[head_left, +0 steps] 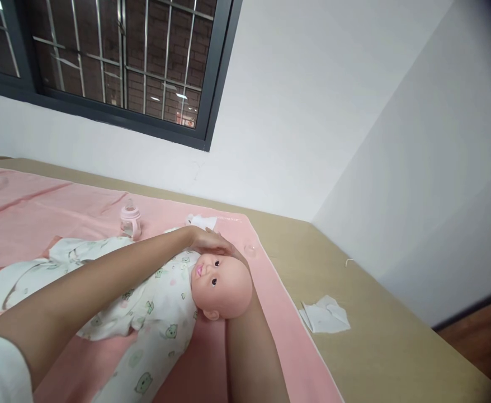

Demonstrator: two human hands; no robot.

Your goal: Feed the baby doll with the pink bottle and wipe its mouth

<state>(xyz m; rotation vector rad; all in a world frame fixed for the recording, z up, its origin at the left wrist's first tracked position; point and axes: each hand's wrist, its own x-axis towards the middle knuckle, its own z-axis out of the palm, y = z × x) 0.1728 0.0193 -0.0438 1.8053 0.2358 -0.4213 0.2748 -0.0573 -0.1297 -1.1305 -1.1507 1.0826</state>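
Note:
A bald baby doll (pixel 229 285) in a white suit with green animal prints lies on its back on a pink mat (pixel 279 302), its head toward the right. My right forearm passes beneath the doll's head, and my right hand (pixel 237 255) curls round at its far side, mostly hidden. Across the doll's body stretches my left arm; my left hand (pixel 209 240) rests by the far cheek and shoulder, fingers bent against the doll and touching my right hand. Where the hands meet, the fingertips are partly covered.
A pink-capped baby bottle (pixel 131 220) stands beyond the doll's body. A white cloth item (pixel 202 221) lies behind my hands, and a small clear round object (pixel 250 250) is near the mat's edge. White tissue (pixel 326 315) lies on the wooden surface (pixel 379 330). Walls and a barred window (pixel 123 61) stand behind.

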